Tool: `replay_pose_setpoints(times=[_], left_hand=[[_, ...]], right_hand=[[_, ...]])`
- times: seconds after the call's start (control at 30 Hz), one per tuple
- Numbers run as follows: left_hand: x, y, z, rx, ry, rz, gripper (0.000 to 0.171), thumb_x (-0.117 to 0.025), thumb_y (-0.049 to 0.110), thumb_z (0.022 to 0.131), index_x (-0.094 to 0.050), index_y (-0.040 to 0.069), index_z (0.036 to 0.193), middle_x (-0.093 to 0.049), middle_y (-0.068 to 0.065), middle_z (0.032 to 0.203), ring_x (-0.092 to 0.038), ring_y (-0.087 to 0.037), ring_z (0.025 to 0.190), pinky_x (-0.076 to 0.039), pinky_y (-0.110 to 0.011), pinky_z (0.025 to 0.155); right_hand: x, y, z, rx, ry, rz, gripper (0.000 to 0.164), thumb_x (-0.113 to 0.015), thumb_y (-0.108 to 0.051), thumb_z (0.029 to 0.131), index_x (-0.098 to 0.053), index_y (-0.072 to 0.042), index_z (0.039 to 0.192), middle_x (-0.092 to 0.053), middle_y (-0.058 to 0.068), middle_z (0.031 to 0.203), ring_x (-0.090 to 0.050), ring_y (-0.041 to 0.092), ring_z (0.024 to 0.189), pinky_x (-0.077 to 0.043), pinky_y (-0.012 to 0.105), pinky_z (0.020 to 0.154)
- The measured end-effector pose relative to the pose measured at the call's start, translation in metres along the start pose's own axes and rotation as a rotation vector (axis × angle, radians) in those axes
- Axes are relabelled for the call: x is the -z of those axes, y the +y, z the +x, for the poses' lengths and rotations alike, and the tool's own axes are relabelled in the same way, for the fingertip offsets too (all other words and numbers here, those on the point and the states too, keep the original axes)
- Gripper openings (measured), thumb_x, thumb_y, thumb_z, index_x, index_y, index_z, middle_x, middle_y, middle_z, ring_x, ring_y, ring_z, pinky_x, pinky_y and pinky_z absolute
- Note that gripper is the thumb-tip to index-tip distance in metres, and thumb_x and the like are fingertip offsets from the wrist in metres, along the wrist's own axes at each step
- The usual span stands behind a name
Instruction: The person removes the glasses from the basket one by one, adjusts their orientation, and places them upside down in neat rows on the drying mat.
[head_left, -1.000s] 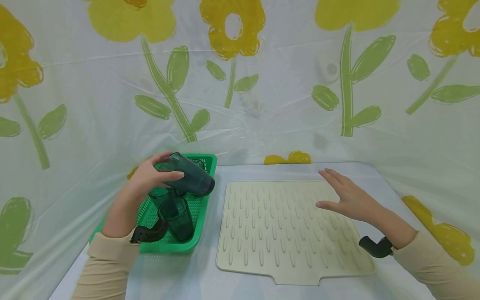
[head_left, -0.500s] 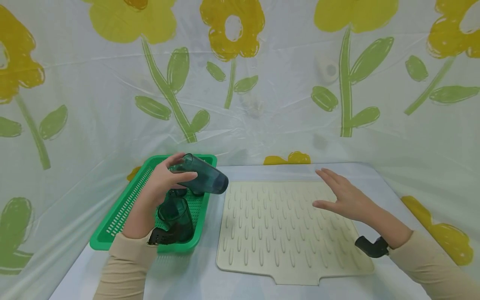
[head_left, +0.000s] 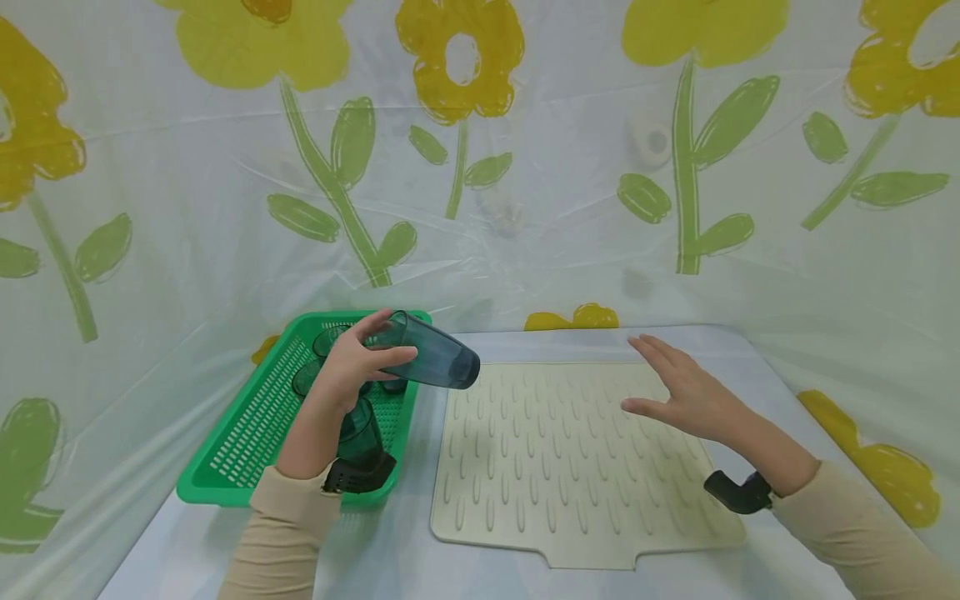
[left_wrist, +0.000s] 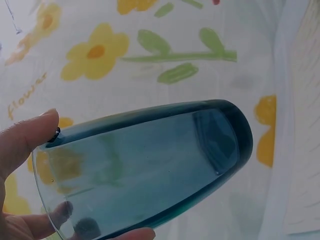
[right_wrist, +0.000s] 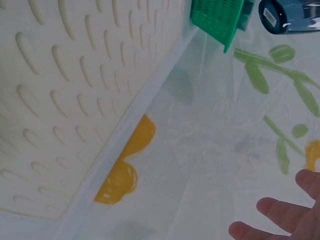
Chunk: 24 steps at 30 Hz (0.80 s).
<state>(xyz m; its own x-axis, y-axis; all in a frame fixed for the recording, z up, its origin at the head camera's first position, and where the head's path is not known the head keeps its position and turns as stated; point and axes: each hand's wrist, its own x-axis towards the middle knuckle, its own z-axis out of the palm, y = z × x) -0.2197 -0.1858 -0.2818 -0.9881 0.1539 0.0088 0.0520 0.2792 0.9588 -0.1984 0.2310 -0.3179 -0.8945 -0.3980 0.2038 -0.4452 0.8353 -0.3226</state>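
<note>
My left hand (head_left: 356,367) grips a blue-tinted drinking glass (head_left: 435,354) near its rim. The glass is tilted, its thick base pointing right and slightly down, held above the gap between the basket and the mat. In the left wrist view the thumb and fingers close around the rim end of the glass (left_wrist: 145,165). Several more tinted glasses (head_left: 362,429) stand in the green basket (head_left: 225,467), partly hidden by my left arm. My right hand (head_left: 690,396) hovers over the right side of the cream drying mat (head_left: 540,492), fingers spread and holding nothing.
The ridged mat lies flat on the white table (head_left: 420,542), to the right of the basket, with a tab at its front edge. Behind the table hangs a white curtain (head_left: 555,225) printed with yellow flowers. A black wrist strap (head_left: 738,492) is on the right arm.
My left hand has carried the glass rightward out over the basket's right rim, toward the mat. More of the glasses in the basket show now. My right hand has shifted slightly left.
</note>
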Motion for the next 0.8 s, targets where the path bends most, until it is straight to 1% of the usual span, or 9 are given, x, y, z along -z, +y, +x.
replay_pose_setpoints(times=[0.13,0.37,0.6,0.8], left_hand=[[-0.006,-0.001,0.001,-0.003,-0.005,-0.024,0.076,-0.063,0.015,0.086,-0.019,0.012,0.147,-0.020,-0.015,0.149,-0.034,-0.035,0.129,-0.045,-0.046,0.091],[-0.013,-0.004,0.003,0.010,0.011,-0.063,0.074,-0.062,0.014,0.086,-0.020,0.013,0.147,-0.019,-0.014,0.149,-0.035,-0.035,0.129,-0.045,-0.046,0.091],[-0.024,-0.011,0.006,0.013,0.056,-0.103,0.073,-0.062,0.013,0.086,-0.022,0.013,0.146,-0.023,-0.014,0.147,-0.046,-0.037,0.120,-0.047,-0.044,0.089],[-0.035,-0.015,0.010,0.008,0.055,-0.157,0.071,-0.061,0.010,0.086,-0.023,0.012,0.146,-0.024,-0.015,0.146,-0.047,-0.037,0.118,-0.048,-0.043,0.088]], right_hand=[[-0.002,-0.001,0.001,-0.006,0.001,0.011,0.087,-0.064,-0.048,0.081,-0.024,-0.002,0.144,-0.025,0.025,0.144,-0.026,0.046,0.128,-0.028,0.065,0.095],[-0.004,-0.003,0.003,-0.003,0.004,0.017,0.088,-0.064,-0.048,0.081,-0.023,-0.003,0.144,-0.025,0.025,0.145,-0.025,0.046,0.129,-0.028,0.065,0.096],[-0.007,-0.007,0.005,-0.012,-0.002,0.028,0.088,-0.063,-0.049,0.081,-0.022,-0.004,0.145,-0.023,0.024,0.146,-0.024,0.046,0.130,-0.027,0.066,0.096],[-0.010,-0.010,0.008,-0.015,-0.001,0.038,0.088,-0.063,-0.049,0.081,-0.022,-0.004,0.145,-0.023,0.023,0.146,-0.023,0.045,0.130,-0.027,0.066,0.096]])
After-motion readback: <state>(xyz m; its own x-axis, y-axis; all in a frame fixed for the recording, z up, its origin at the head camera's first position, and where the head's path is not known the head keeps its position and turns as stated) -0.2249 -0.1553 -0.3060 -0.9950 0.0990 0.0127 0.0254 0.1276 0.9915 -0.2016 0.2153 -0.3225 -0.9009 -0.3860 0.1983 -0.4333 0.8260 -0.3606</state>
